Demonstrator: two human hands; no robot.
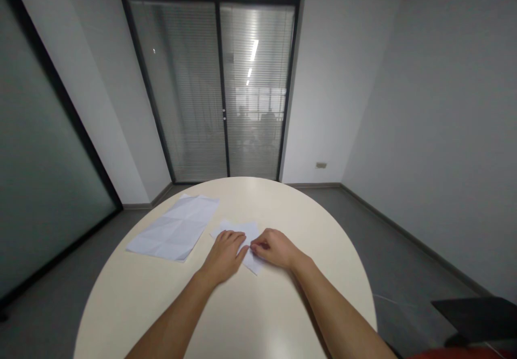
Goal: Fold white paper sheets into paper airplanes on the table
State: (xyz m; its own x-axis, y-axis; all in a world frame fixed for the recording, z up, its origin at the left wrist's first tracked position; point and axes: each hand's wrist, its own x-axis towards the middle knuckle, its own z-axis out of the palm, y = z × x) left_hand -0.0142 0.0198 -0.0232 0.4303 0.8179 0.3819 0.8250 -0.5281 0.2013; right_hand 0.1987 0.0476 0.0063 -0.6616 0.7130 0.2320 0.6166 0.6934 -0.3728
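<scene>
A small piece of white paper (253, 263) with angled edges lies on the round table (250, 316), partly covered by both hands. My left hand (226, 254) rests flat on its left part, fingers stretched out and thumb pointing toward the right hand. Over its right side, my right hand (274, 247) is closed, thumb and index finger pinched at the paper; the exact grip is too small to make out fully. To the left of the hands lies a larger white sheet (177, 227) with crossing fold creases, touched by neither hand.
The table's curved far edge faces a glass door (218, 95) with blinds. At the lower right, beyond the table, there is a dark flat object (479, 316) with something red below it. Grey floor surrounds the table.
</scene>
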